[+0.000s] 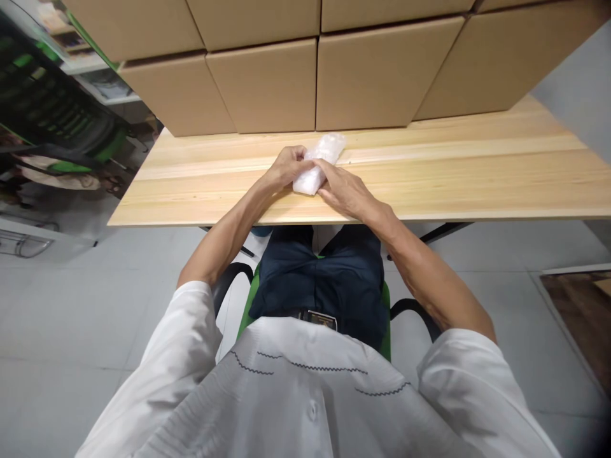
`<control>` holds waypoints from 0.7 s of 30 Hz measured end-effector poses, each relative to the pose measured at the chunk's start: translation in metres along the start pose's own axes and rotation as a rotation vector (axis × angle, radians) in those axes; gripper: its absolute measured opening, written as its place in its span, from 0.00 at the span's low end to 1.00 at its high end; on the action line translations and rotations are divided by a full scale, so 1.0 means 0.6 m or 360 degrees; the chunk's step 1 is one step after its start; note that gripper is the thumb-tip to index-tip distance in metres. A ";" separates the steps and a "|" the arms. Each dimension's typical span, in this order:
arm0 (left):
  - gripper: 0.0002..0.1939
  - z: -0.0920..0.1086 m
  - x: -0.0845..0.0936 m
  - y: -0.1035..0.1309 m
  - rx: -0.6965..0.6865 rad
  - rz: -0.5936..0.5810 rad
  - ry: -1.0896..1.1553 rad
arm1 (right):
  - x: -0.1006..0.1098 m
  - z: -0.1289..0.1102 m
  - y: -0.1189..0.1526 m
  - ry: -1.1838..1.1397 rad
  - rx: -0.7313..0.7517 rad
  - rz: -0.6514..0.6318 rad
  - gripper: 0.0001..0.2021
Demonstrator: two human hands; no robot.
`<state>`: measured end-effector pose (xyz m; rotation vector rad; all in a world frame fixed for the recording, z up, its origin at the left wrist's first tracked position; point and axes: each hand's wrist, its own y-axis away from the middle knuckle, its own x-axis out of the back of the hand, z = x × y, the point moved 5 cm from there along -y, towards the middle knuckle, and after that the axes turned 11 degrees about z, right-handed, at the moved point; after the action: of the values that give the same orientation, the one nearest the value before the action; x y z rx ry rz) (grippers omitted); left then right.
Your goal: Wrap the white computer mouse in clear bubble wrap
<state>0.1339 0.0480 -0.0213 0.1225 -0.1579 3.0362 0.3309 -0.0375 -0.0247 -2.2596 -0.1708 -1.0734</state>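
Observation:
A white, partly see-through wrapped bundle (329,147), which looks like bubble wrap, lies slantwise on the wooden table. What is inside it cannot be made out. My left hand (289,166) grips its left side, fingers curled around it. From the right, my right hand (344,189) closes on the near part of the bundle, thumb across the top and fingers along its edge. Both thumbs nearly meet over the wrap. Some of the fingertips are hidden behind the bundle.
Stacked brown cardboard boxes (268,86) form a wall along the back of the wooden table (458,172). Below the table's front edge are my legs and a green chair with black armrests (414,313). Shelving (107,86) stands at the left.

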 end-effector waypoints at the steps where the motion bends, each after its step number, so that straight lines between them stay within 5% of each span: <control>1: 0.21 0.000 0.000 -0.002 0.0019 0.0025 -0.0018 | -0.001 -0.003 -0.002 0.0013 0.0029 -0.0007 0.45; 11: 0.15 -0.002 0.001 -0.008 0.0295 0.0113 0.0115 | 0.001 -0.022 -0.019 0.0156 -0.0022 -0.0036 0.37; 21: 0.11 0.010 0.000 -0.018 0.0305 0.0092 0.0284 | 0.016 0.012 -0.033 -0.0026 -0.0071 0.0048 0.25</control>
<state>0.1357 0.0579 -0.0144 -0.1412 0.1458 3.0933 0.3346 -0.0187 -0.0113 -2.3035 -0.1200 -1.0531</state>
